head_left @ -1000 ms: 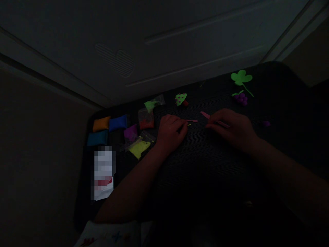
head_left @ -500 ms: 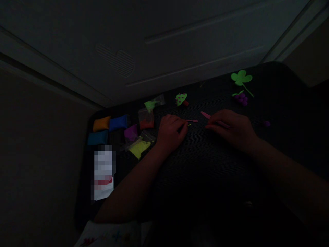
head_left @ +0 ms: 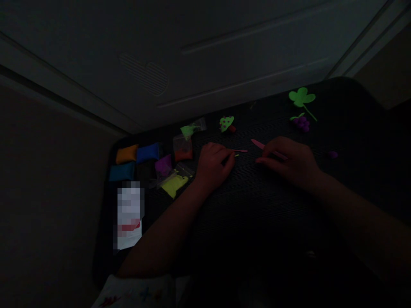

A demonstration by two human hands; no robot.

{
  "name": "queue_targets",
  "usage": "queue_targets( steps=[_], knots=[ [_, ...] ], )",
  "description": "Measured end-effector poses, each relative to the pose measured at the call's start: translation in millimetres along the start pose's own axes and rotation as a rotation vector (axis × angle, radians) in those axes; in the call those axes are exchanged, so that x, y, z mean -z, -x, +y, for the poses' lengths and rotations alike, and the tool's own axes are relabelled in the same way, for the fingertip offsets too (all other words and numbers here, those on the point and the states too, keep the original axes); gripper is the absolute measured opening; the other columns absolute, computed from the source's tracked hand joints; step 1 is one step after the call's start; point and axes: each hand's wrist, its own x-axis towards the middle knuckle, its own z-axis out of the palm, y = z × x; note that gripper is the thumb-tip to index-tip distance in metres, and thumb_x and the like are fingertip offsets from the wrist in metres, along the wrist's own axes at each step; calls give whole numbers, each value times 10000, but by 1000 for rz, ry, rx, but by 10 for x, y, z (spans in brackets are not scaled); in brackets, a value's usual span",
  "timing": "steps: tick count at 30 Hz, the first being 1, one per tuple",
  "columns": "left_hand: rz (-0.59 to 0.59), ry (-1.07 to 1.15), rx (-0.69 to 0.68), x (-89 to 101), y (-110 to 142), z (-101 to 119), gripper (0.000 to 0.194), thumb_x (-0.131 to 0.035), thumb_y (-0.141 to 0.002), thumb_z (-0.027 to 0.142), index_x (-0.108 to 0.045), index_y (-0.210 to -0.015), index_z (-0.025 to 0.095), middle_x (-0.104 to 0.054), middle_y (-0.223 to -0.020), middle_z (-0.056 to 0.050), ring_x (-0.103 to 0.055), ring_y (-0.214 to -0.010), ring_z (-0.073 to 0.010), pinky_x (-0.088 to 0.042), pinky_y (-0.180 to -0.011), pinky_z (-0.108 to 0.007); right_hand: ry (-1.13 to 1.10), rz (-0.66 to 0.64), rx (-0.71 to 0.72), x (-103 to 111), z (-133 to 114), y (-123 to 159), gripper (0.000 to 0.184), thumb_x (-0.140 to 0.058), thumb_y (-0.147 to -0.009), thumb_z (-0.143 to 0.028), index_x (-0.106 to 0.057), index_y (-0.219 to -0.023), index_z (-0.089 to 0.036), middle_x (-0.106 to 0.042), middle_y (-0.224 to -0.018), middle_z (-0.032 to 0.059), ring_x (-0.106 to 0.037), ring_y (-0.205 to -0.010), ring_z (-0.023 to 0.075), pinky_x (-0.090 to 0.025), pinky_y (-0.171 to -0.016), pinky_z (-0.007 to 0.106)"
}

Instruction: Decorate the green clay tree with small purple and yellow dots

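Observation:
On the dark table, my left hand point(head_left: 215, 164) rests with thumb and index finger pinched on a thin yellow-green strip point(head_left: 236, 155), whose short end sticks out past the fingertips. A slim pink modelling stick point(head_left: 241, 151) lies just beyond those fingertips, partly hidden by the hand. To the right, my right hand point(head_left: 290, 160) is curled around a pink plastic knife point(head_left: 257, 143), its blade pointing up-left towards the left hand. Part of its handle shows between index finger and thumb. Above the hands lies a clay mushroom point(head_left: 226, 123) with a green dotted cap and red stem.
Clay packets lie at left: orange point(head_left: 127, 154), blue point(head_left: 147, 153), teal point(head_left: 122, 172), purple point(head_left: 163, 165), red point(head_left: 183, 154), green point(head_left: 189, 131) and yellow point(head_left: 175, 185). A blurred white packet point(head_left: 130, 239) is nearer. At right are a green clover point(head_left: 301, 97), purple grapes point(head_left: 302, 123) and a purple lump point(head_left: 333, 154).
My right index fingertip has shifted slightly right along the knife, and the gap to the thumb tip looks a little wider. My left hand and the strip have stayed in place.

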Motion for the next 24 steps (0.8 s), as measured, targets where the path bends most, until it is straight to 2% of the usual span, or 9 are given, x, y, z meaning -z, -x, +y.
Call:
queue_targets(
  steps=[11,19,24],
  knots=[
    [-2,4,6,10,-2,14,212,-457,-813,282,-629,-848,163,-607,-768,-40,-505,-784,-168,-381,-734,-334,47,-9,23,-9,9,8,113,-552,-780,-291,-576,-847,-203,-597,-847,17,-558,-794,141,-432,-688,275],
    [-5,6,5,2,-1,4,208,-459,-811,281,-628,-848,166,-609,-767,-44,-504,-786,-174,-381,-727,-344,21,-6,3,3,6,6,157,-577,-754,-348,-557,-775,-193,-584,-773,10,-552,-733,139,-432,-647,277],
    [1,10,3,3,-3,7,209,-462,-809,282,-630,-843,163,-603,-757,-45,-505,-776,-170,-383,-727,-343,9,-5,-5,-16,5,0,115,-590,-748,-292,-541,-769,-191,-578,-781,7,-550,-740,133,-437,-666,274]
  ],
)
